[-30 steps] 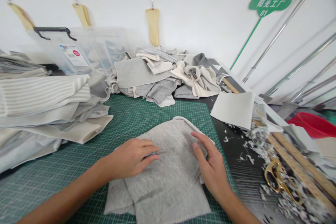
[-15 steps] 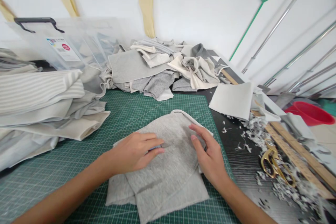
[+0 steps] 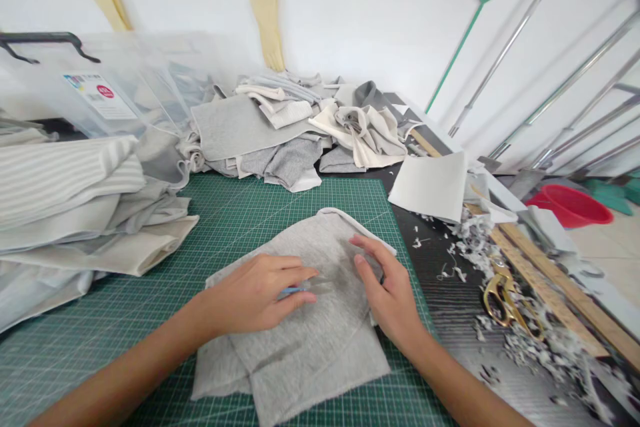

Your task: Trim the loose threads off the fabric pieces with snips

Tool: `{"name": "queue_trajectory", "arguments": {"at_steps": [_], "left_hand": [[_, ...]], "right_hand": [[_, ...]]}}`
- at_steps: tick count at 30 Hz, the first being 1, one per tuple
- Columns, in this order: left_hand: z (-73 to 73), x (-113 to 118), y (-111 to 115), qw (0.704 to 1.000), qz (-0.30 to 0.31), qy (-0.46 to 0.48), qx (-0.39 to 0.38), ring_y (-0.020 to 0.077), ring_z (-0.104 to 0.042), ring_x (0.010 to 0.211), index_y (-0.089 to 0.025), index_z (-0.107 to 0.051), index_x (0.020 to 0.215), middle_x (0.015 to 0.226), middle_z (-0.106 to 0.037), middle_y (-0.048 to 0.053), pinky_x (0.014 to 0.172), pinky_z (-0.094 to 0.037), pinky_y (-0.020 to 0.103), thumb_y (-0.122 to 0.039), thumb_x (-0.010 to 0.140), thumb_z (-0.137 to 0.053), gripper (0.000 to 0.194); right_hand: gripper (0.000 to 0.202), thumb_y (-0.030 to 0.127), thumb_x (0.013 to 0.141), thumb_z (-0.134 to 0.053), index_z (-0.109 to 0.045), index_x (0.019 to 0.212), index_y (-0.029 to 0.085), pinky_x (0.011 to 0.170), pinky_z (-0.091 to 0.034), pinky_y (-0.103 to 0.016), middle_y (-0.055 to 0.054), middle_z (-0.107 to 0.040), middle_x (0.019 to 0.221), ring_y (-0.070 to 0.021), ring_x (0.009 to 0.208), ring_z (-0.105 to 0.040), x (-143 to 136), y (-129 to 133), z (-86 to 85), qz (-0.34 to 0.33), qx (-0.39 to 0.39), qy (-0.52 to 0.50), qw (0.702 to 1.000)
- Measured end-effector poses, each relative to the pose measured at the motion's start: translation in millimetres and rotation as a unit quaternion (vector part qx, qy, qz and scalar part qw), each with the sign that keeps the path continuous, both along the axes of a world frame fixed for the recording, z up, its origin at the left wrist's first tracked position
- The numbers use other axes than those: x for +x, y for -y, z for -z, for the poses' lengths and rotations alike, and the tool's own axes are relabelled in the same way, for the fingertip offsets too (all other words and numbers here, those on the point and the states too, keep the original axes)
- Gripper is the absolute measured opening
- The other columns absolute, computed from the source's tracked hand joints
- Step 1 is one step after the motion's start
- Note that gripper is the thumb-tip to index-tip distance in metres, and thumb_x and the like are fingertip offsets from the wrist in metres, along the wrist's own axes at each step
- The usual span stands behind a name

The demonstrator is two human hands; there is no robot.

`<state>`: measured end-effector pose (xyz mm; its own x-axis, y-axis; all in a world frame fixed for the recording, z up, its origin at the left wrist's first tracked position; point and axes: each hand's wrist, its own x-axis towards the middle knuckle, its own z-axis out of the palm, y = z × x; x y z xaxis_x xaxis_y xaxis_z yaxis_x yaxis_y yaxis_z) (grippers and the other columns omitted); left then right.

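A grey knit fabric piece (image 3: 320, 340), in overlapping layers, lies on the green cutting mat (image 3: 235, 207). Over its left part, my left hand (image 3: 265, 290) is closed round a small blue-handled tool (image 3: 293, 290). Only a bit of blue shows between thumb and fingers, with a thin grey tip pointing right, so its exact kind is unclear. On the fabric's right side rests my right hand (image 3: 385, 287), thumb and index finger apart and the other fingers curled under, partly hidden. A small dark spot shows beneath that palm; I cannot make out what it is.
Folded fabrics (image 3: 75, 200) are stacked at left, and more cloth (image 3: 300, 133) is heaped behind the mat. At right lie gold-handled scissors (image 3: 505, 300), wooden rulers (image 3: 550, 287), scraps (image 3: 480, 240) and a white piece (image 3: 430, 183). A clear plastic bin (image 3: 150, 80) stands at back left.
The surroundings have shifted slightly left in the picture as the head turned. Both hands keep nearly the same place on the fabric; the left fingertips have moved slightly over the tool.
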<state>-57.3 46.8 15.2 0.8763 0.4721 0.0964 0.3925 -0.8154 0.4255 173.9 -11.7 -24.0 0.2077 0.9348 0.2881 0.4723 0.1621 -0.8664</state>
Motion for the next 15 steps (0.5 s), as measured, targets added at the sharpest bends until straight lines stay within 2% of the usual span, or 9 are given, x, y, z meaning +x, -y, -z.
{"name": "queue_trajectory", "arguments": {"at_steps": [2, 7, 12, 15], "left_hand": [[0.0, 0.9, 0.3, 1.0, -0.002, -0.002, 0.0, 0.0161, -0.062, 0.082, -0.021, -0.057, 0.122, 0.095, -0.065, 0.002, 0.074, -0.047, 0.028, -0.039, 0.097, -0.047, 0.032], [1.8, -2.8, 4.1, 0.999, 0.011, -0.008, 0.033, 0.0162, -0.061, 0.077, -0.021, -0.062, 0.111, 0.088, -0.065, 0.002, 0.069, -0.045, 0.028, -0.033, 0.099, -0.044, 0.025], [3.2, -12.5, 5.4, 0.999, -0.018, 0.0, 0.031, 0.0152, -0.06, 0.075, -0.022, -0.056, 0.121, 0.087, -0.063, 0.001, 0.066, -0.043, 0.027, -0.035, 0.097, -0.048, 0.029], [3.5, -18.8, 4.7, 0.999, -0.023, -0.029, 0.035, 0.016, -0.062, 0.079, -0.021, -0.058, 0.118, 0.09, -0.065, 0.002, 0.069, -0.045, 0.027, -0.034, 0.098, -0.046, 0.027]], "right_hand": [[0.027, 0.029, 0.091, -0.051, -0.064, 0.114, 0.022, 0.102, -0.042, -0.041, -0.007, -0.066, 0.12, -0.0226, 0.115, -0.058, 0.0, 0.0, 0.6, 0.001, 0.001, -0.003, 1.0], [0.026, 0.029, 0.091, -0.052, -0.064, 0.114, 0.023, 0.101, -0.042, -0.039, -0.005, -0.066, 0.119, -0.0218, 0.114, -0.058, -0.1, -0.2, 1.4, 0.001, 0.003, -0.009, 1.0], [0.026, 0.029, 0.091, -0.052, -0.064, 0.114, 0.024, 0.102, -0.042, -0.039, -0.005, -0.065, 0.119, -0.0215, 0.114, -0.057, 0.2, -0.3, 2.0, 0.001, 0.004, -0.008, 1.0], [0.026, 0.028, 0.091, -0.052, -0.064, 0.114, 0.023, 0.102, -0.041, -0.04, -0.005, -0.065, 0.119, -0.0216, 0.114, -0.057, 0.2, -0.3, 2.5, 0.004, 0.005, -0.01, 1.0]]}}
